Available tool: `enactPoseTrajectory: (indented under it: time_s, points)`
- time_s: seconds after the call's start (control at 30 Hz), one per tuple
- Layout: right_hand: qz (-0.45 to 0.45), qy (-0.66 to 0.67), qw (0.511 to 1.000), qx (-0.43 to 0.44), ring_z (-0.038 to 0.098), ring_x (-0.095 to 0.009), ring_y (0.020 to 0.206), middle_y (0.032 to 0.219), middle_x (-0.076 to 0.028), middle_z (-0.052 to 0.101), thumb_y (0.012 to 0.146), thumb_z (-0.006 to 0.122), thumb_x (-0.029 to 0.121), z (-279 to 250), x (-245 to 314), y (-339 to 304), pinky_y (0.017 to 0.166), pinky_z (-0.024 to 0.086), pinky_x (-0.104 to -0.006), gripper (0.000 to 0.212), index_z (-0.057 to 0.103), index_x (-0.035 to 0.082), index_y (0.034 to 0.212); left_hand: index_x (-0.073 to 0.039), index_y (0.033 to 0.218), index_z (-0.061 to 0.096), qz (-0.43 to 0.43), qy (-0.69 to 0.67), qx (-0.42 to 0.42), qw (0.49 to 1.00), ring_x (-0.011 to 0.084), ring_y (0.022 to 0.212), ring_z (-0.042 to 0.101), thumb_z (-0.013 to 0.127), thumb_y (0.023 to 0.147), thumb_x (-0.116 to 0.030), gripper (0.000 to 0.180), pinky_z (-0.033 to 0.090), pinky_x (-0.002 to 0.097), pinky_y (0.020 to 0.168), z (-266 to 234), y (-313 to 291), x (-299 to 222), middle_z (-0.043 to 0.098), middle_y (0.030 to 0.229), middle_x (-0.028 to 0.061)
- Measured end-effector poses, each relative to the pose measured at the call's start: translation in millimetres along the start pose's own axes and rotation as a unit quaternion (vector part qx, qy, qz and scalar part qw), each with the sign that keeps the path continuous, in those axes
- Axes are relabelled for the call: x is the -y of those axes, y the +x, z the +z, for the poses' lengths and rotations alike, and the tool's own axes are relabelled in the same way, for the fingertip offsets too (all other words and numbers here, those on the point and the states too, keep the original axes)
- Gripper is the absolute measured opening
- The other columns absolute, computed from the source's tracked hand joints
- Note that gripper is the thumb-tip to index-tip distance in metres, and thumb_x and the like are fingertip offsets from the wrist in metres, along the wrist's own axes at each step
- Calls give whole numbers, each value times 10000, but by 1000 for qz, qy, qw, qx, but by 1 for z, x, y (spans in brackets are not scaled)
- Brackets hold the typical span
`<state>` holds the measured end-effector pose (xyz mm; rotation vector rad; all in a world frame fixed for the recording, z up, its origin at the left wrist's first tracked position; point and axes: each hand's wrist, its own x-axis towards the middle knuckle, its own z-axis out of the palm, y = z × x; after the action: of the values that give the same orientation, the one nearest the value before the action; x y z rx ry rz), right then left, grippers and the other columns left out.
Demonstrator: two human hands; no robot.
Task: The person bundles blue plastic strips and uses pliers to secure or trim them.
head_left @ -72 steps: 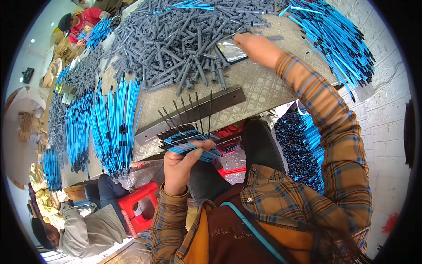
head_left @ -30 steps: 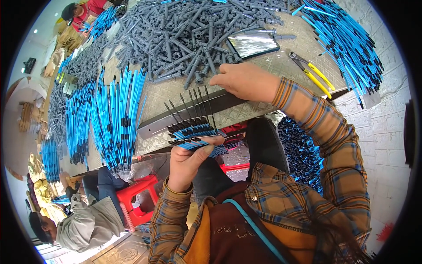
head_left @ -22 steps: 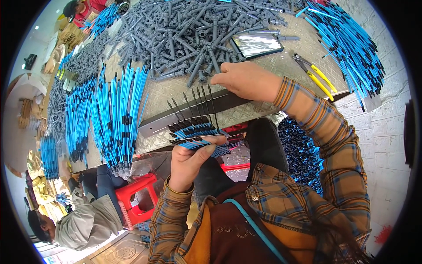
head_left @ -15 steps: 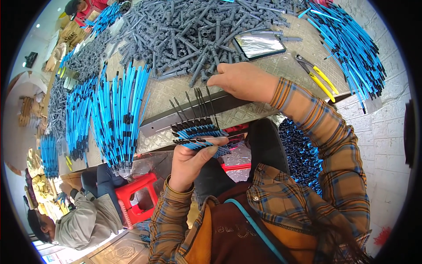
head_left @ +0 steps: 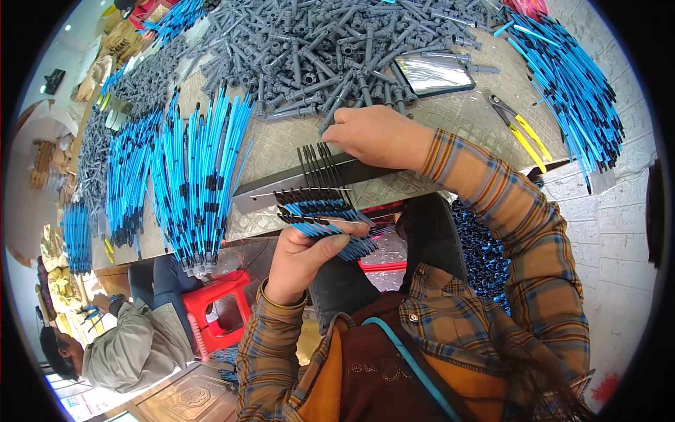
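Holding a fan of blue tubes (head_left: pixel 320 214) in left hand (head_left: pixel 299 257), fingers closed; right hand (head_left: pixel 373 133) at 12 o'clock pinching dark rods (head_left: pixel 320 162) over worktop (head_left: pixel 450 112). Probably loading rods; needing careful alignment next.

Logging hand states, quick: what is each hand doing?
Left hand: closed, holding a bundle of blue tubes.
Right hand: closed on thin black rods.
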<state>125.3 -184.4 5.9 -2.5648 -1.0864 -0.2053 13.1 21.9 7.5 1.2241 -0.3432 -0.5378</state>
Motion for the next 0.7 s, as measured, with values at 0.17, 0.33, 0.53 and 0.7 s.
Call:
enactPoseTrajectory:
  time_s: [0.17, 0.33, 0.53, 0.7]
  points:
    - [-22, 5, 1000, -14, 567, -303, 743, 817, -102, 509, 811, 538, 134, 6, 3, 8, 607, 470, -391, 161, 569, 116, 968, 20, 995, 618, -33, -31, 4, 999, 207, 977, 584, 556, 846, -47, 175, 442, 337, 880, -5, -1, -6, 632, 1006, 125]
    - [-23, 47, 998, -17, 558, -317, 789, 828, -121, 512, 807, 534, 130, 14, 3, 14, 658, 470, -402, 192, 569, 93, 992, 23, 1001, 614, -72, -48, 22, 996, 197, 954, 591, 552, 843, -37, 181, 453, 328, 864, -15, 2, -14, 632, 1007, 123]
    - [-2, 184, 981, -56, 577, -350, 812, 856, -169, 570, 792, 486, 105, 21, 13, 26, 702, 464, -432, 221, 591, 47, 978, 19, 1009, 611, -90, -34, 44, 994, 189, 956, 592, 546, 842, -29, 186, 457, 319, 860, -23, 5, -19, 631, 1014, 118]
    - [2, 248, 969, -21, 568, -335, 874, 927, -174, 583, 841, 495, 194, 19, 16, 39, 758, 454, -396, 246, 575, 49, 1022, 8, 1015, 612, -92, -28, 40, 995, 186, 970, 586, 546, 843, -24, 187, 449, 313, 866, -22, -2, -21, 632, 1018, 111]
